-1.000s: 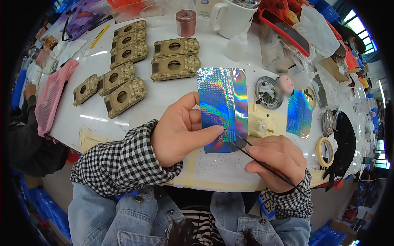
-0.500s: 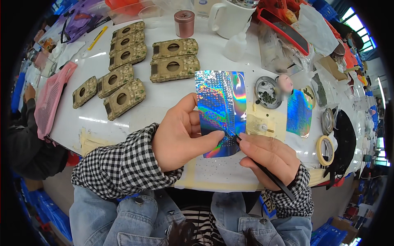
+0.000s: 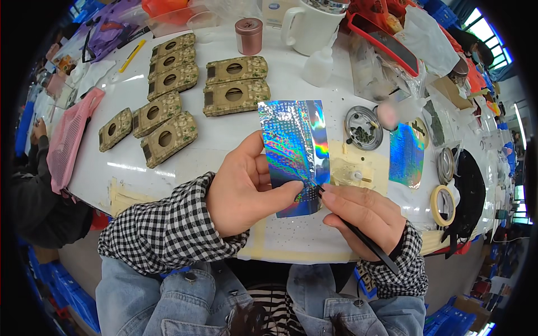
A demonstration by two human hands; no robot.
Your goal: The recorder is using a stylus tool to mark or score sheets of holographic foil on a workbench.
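Note:
My left hand (image 3: 246, 187) pinches a shiny holographic sheet (image 3: 291, 145) between thumb and fingers and holds it upright just above the white table (image 3: 224, 134). My right hand (image 3: 364, 215) grips a thin black pointed tool (image 3: 358, 235) like a pen. Its tip touches the lower right part of the sheet, beside my left thumb. A second holographic sheet (image 3: 406, 154) lies flat on the table to the right.
Several camouflage-patterned cases (image 3: 168, 137) with round holes lie at the upper left. A small round metal dish (image 3: 363, 127), a tape roll (image 3: 443, 204), a white jug (image 3: 311, 22), a copper-coloured tin (image 3: 248, 35) and a small white bottle (image 3: 318, 66) stand around. Another person (image 3: 33, 185) sits at left.
The holographic sheet has been lifted and turned more upright in my left hand. My right hand has brought the tool tip up to its lower right part.

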